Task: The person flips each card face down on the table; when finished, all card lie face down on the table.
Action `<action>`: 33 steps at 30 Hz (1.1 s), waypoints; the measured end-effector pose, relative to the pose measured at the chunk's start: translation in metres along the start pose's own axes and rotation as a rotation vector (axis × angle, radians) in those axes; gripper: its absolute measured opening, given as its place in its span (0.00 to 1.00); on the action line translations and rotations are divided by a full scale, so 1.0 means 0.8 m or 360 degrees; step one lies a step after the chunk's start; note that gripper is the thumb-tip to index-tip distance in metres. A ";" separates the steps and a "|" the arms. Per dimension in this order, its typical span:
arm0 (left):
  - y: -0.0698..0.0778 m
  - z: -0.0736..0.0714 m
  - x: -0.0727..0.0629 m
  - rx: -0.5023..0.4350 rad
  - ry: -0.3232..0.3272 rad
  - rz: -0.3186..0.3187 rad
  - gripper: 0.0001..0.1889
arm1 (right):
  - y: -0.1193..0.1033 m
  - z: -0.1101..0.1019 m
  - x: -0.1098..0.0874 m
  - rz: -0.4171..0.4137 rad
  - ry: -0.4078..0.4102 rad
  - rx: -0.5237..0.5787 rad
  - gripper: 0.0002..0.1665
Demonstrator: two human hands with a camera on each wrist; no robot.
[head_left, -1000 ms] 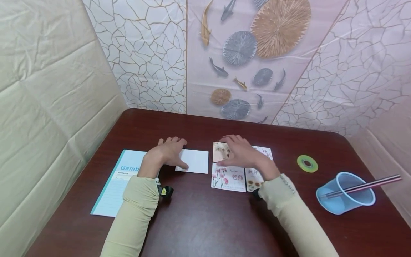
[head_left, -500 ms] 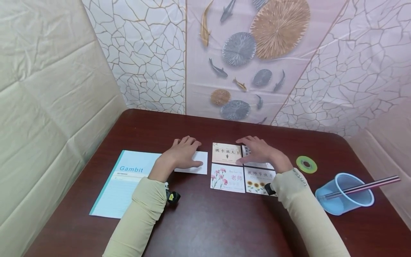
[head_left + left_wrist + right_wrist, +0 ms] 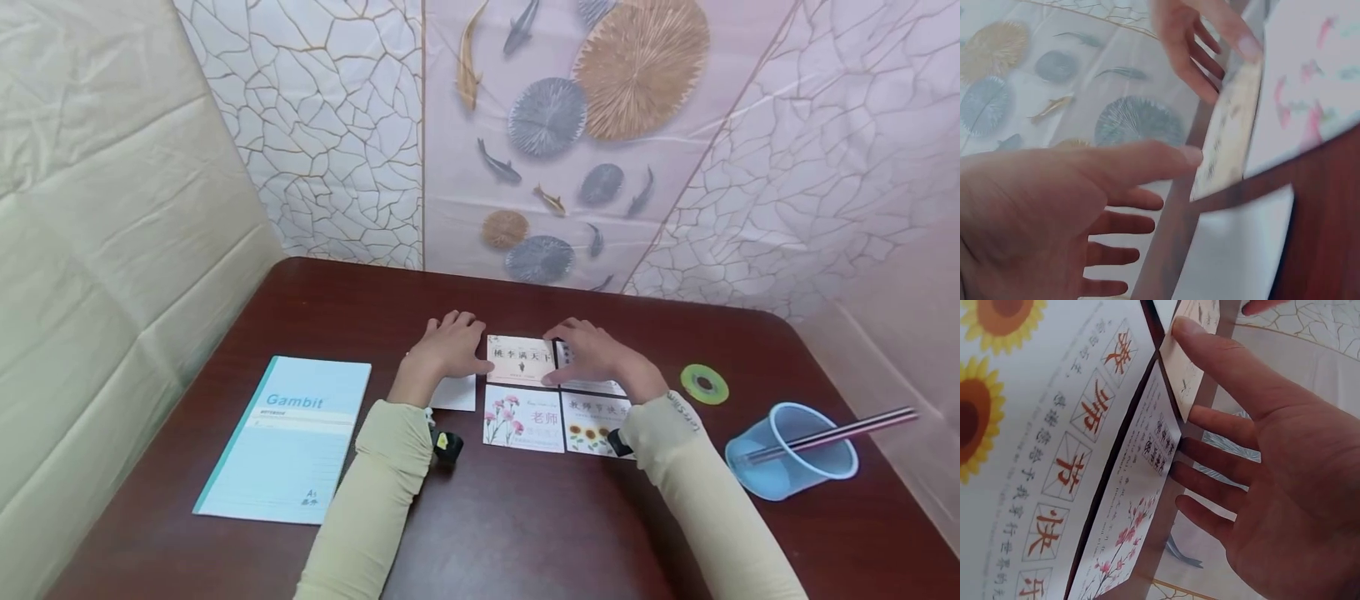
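Note:
Several greeting cards lie in a block on the table. The beige card (image 3: 521, 360) is between my hands, with the carnation card (image 3: 522, 418) below it and the sunflower card (image 3: 596, 421) to the lower right. My right hand (image 3: 596, 354) covers much of the pink-blossom card (image 3: 1124, 534); its thumb and fingertips reach the beige card's right end. My left hand (image 3: 447, 348) hovers over a blank white card (image 3: 456, 394), hiding its upper part. In the left wrist view, the left thumb overlaps the beige card's near corner, the other fingers spread apart.
A pale blue notebook (image 3: 288, 437) lies at left. On the right are a green ring-shaped roll (image 3: 705, 384) and a blue mesh cup (image 3: 791, 454) lying tilted, with striped pencils (image 3: 840, 433) in it. A patterned cloth (image 3: 540, 167) hangs behind the table.
My left hand has moved right, from the notebook's edge across the blank card to the beige card. My right hand shifted right off the beige card, uncovering most of it.

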State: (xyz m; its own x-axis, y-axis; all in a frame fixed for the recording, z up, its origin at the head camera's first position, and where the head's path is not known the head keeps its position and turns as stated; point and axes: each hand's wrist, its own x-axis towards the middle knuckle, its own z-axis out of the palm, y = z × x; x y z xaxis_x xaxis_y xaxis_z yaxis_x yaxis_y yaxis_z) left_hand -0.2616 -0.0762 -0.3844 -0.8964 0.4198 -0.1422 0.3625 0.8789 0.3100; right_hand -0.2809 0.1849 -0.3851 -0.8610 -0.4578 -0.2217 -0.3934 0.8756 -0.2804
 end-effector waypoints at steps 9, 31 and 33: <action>0.004 0.007 0.012 0.0038 0.0028 -0.0041 0.33 | -0.005 0.004 0.000 -0.0003 0.0071 0.0073 0.48; 0.014 -0.001 0.014 0.0039 0.0173 0.0208 0.50 | 0.005 0.009 -0.006 0.0021 0.0160 0.0155 0.49; 0.014 -0.002 0.014 0.0054 0.0179 0.0210 0.49 | 0.008 0.008 -0.007 0.0028 0.0153 0.0158 0.49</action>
State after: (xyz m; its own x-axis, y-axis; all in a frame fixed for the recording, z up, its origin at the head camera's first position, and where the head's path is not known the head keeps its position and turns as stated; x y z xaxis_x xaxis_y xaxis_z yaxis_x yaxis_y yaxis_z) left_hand -0.2680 -0.0621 -0.3807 -0.8627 0.5058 0.0040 0.4855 0.8258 0.2868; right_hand -0.2762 0.1923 -0.3916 -0.8962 -0.4216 -0.1379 -0.3485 0.8615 -0.3693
